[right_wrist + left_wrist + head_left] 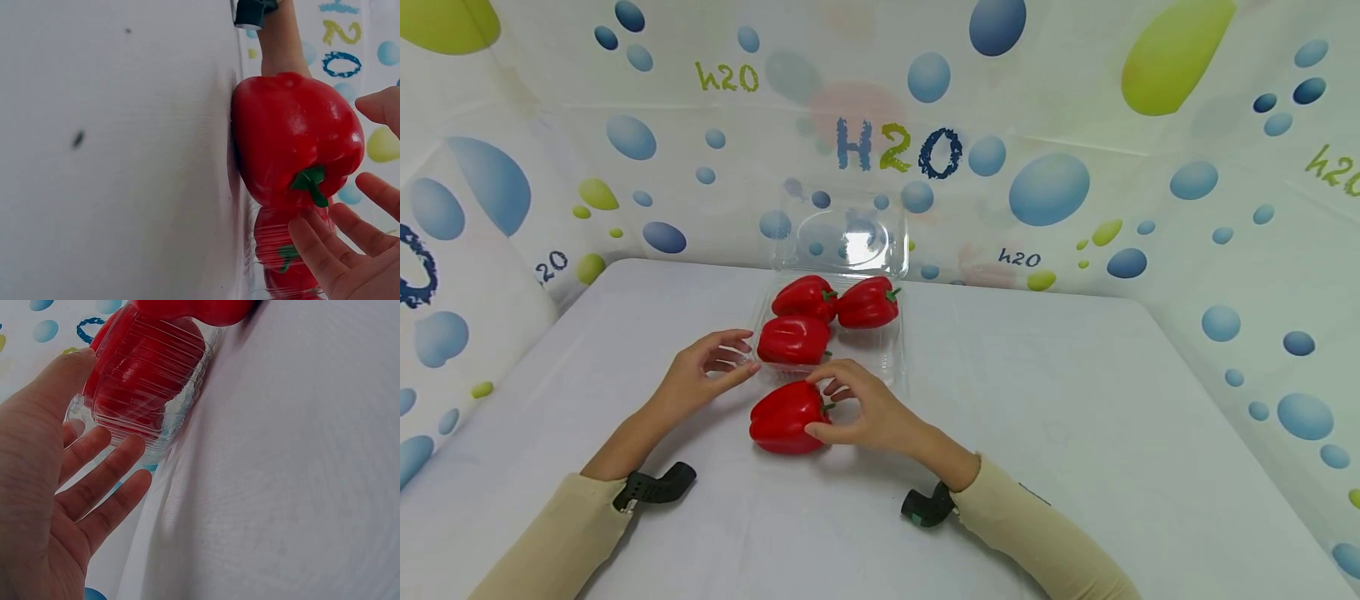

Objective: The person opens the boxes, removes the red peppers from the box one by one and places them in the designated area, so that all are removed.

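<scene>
A red pepper [786, 421] lies on the white surface [1037, 400], just in front of a clear container [880, 354] set near the far edge, its lid [865, 250] raised, three more peppers [793, 340] inside. A person's right hand [868, 408], open, curves about the pepper's stem end; contact cannot be told. The left hand [703, 369], fingers loosely parted and empty, hovers just beside the container's left side.
</scene>
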A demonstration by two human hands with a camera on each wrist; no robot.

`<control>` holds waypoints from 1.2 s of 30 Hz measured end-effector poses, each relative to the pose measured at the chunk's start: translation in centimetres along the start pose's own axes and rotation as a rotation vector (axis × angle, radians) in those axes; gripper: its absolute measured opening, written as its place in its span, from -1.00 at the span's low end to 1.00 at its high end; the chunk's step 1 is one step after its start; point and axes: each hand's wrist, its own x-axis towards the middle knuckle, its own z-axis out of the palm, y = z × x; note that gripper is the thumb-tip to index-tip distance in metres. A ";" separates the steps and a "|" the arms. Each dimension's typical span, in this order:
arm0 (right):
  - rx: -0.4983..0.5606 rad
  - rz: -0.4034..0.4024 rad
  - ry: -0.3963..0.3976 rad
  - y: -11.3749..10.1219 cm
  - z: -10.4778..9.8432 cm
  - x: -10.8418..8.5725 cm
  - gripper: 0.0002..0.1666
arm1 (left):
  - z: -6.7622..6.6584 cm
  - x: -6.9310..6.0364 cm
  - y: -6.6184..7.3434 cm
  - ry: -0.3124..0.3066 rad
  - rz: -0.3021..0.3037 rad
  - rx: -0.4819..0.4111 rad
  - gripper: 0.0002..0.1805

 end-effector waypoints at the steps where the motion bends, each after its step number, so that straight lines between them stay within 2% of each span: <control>1: 0.000 -0.002 0.004 0.0 0.0 0.0 -0.34 | 0.0 0.0 0.0 0.000 -0.001 0.001 -0.40; 21: 0.060 -0.051 0.104 0.2 -0.8 0.2 -0.41 | -0.1 -0.1 0.1 -0.007 -0.010 0.002 -0.42; 28: 0.069 -0.114 0.154 0.0 -0.9 0.5 -0.46 | -0.3 -0.1 0.1 -0.014 -0.026 -0.014 -0.43; 36: 0.065 -0.128 0.193 0.3 -1.1 0.5 -0.52 | -0.1 -0.1 0.0 -0.010 -0.009 -0.026 -0.41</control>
